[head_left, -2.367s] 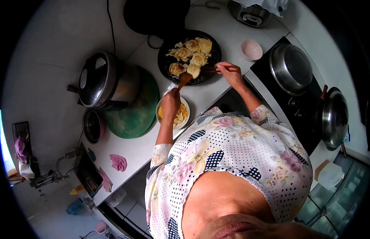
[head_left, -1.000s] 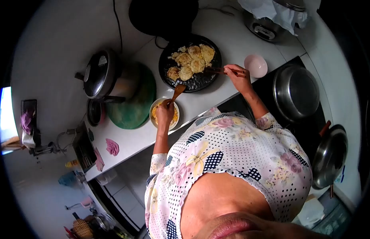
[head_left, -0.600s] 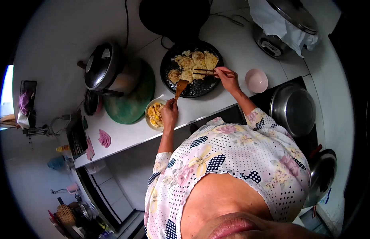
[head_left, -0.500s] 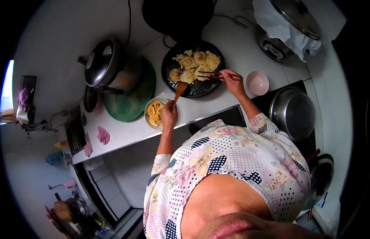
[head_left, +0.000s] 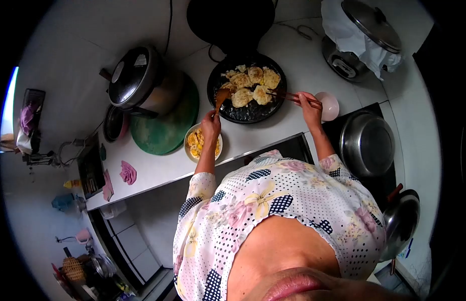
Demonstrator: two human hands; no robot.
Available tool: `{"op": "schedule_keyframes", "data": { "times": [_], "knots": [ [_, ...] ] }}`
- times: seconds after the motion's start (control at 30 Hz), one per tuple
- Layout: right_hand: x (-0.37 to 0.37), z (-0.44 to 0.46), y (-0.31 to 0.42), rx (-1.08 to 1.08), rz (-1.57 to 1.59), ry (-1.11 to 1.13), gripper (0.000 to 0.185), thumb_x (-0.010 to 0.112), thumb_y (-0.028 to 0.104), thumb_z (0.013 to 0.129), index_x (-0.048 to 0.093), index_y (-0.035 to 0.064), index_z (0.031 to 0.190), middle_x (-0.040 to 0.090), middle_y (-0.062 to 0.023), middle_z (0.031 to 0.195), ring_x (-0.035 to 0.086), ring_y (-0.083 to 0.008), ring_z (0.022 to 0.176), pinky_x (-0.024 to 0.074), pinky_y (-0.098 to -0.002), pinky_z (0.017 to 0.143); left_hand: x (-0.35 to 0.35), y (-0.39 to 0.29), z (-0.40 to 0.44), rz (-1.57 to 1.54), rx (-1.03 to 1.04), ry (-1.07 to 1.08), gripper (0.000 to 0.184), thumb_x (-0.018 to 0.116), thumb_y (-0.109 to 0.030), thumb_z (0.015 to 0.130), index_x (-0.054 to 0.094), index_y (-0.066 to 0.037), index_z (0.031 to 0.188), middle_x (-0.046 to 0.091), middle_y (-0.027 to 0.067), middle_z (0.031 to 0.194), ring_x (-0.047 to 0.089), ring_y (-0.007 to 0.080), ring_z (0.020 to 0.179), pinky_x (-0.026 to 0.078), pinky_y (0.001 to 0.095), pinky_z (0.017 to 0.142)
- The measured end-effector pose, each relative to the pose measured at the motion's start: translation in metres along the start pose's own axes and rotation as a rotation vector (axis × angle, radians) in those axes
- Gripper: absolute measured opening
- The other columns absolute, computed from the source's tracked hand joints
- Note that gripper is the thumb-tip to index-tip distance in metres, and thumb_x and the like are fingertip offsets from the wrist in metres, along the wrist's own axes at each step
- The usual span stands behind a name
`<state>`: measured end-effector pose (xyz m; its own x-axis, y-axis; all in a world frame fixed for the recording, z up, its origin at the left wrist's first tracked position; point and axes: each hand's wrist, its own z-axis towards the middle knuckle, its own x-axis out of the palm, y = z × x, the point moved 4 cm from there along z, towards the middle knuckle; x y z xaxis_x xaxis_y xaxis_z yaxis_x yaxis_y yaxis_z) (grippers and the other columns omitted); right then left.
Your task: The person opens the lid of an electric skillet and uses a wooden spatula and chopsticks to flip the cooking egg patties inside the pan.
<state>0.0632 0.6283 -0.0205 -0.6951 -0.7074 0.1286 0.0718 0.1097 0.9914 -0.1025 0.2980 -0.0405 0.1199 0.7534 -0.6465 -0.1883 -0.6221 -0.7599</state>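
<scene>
My left hand (head_left: 210, 124) is closed round the handle of a wooden spatula (head_left: 222, 97), whose blade lies at the left side of a round black electric griddle (head_left: 235, 116). Chopsticks (head_left: 289, 96) are gripped in my right hand (head_left: 309, 105), their tips at the right edge of a fried egg (head_left: 262, 95). Several browned fried eggs (head_left: 241, 97) sit close together in the griddle. Just below my left hand, partly behind the wrist, stands a bowl (head_left: 189, 152) holding yellow egg pieces (head_left: 195, 141). A pink bowl (head_left: 327, 106) is right beside my right hand.
The griddle's raised lid (head_left: 230, 22) stands behind it. At left, a pressure cooker (head_left: 142, 83) rests on a green round board (head_left: 158, 135), near a pink cloth (head_left: 127, 172). A metal basin (head_left: 367, 144) and a rice cooker (head_left: 343, 62) are at right.
The spatula has moved up onto the griddle's left side, by the eggs. My right hand has shifted right, drawing the chopsticks back towards the griddle's right rim. The view has shifted slightly.
</scene>
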Motion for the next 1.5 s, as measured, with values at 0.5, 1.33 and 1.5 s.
{"op": "schedule_keyframes", "data": {
  "times": [0.5, 1.33, 1.5],
  "knots": [
    [0.021, 0.023, -0.011, -0.034, 0.092, -0.006, 0.023, 0.057, 0.014, 0.091, 0.06, -0.005, 0.103, 0.064, -0.0104, 0.093, 0.064, -0.0176, 0.083, 0.0546, -0.0282, 0.071, 0.033, -0.042, 0.006, 0.073, 0.178, 0.104, 0.022, 0.056, -0.016, 0.082, 0.065, -0.004, 0.099, 0.064, 0.0217, 0.083, 0.063, 0.0366, 0.078, 0.05, 0.0428, 0.07],
    [0.015, 0.057, -0.026, -0.015, 0.015, -0.05, 0.024, 0.057, 0.016, 0.091, 0.061, -0.0054, 0.101, 0.065, -0.0099, 0.091, 0.064, -0.016, 0.08, 0.0546, -0.0263, 0.068, 0.066, -0.046, 0.016, 0.085, 0.178, 0.15, 0.024, 0.054, -0.018, 0.083, 0.063, -0.005, 0.101, 0.064, 0.0221, 0.085, 0.061, 0.0389, 0.082, 0.049, 0.0441, 0.069],
    [0.002, 0.05, -0.012, -0.116, 0.023, -0.039, 0.023, 0.058, 0.016, 0.09, 0.062, -0.0052, 0.098, 0.065, -0.0094, 0.088, 0.063, -0.0149, 0.078, 0.0544, -0.0265, 0.069, 0.046, -0.043, 0.009, 0.013, 0.151, 0.113, 0.024, 0.057, -0.017, 0.083, 0.064, -0.005, 0.102, 0.065, 0.0207, 0.087, 0.063, 0.0349, 0.083, 0.049, 0.0411, 0.072]
  ]
}}
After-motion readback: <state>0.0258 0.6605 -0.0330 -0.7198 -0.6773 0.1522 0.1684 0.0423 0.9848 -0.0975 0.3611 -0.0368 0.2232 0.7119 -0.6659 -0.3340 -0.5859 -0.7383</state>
